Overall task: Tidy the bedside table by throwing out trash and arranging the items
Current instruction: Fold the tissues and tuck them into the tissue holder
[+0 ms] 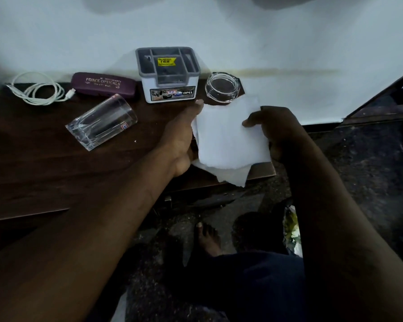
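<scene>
Holding a white sheet of tissue paper [228, 138] between them, both hands worked at the right end of the dark wooden tabletop [44, 173]. The left hand [180, 135] had its grip closed on the paper's left edge, thumb pointing up toward the wall, and the right hand [275, 129] pinched the right edge between thumb and fingers. The sheet's torn lower corner hung past the tabletop's front edge. Behind the paper stood a clear glass ashtray [222, 87], and just left of it a grey and white organiser box [169, 76]. A clear drinking glass [101, 122] lay on its side, with a maroon spectacle case [103, 85] behind it and a coiled white cable [39, 90] at the far left.
</scene>
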Motion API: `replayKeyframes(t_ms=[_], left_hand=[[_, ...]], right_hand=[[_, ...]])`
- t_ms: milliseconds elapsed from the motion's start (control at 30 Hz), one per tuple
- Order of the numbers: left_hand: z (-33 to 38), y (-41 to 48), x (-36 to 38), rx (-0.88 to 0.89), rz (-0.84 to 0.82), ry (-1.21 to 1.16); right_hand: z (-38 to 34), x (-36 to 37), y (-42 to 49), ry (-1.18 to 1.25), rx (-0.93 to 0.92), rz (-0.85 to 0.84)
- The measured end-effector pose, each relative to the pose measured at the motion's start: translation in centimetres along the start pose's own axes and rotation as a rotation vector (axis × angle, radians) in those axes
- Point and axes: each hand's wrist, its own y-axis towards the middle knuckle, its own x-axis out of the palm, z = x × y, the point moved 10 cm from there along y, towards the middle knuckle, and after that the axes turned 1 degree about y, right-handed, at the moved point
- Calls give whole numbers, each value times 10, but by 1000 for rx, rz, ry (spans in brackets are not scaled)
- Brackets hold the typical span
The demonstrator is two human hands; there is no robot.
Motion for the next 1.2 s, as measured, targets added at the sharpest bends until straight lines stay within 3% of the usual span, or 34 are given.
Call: replayKeyframes(t_ms=[133,267,467,600,733,867,967,1100,1200], left_hand=[[-4,2,3,-8,-14,45],[-11,7,-8,15,75,207],[-6,9,0,75,46,286],[4,-1,12,141,7,285],[13,-5,14,60,-30,-33],[24,-8,12,2,-64,-188],[26,-11,11,-9,-51,-157],[22,-10,7,-41,-25,-114],[15,-9,7,-61,-10,-11]], right_hand=[[4,0,5,32,0,2],[17,4,8,-126,12,-38],[12,-6,14,-346,-53,17],[0,-15,5,-247,-146,99],[-14,-13,-3,55,-198,77],[1,8,-2,225,-27,-147],[2,26,-10,204,-4,-293],[-7,32,-11,291,-47,-304],[2,36,-15,346,65,-379]])
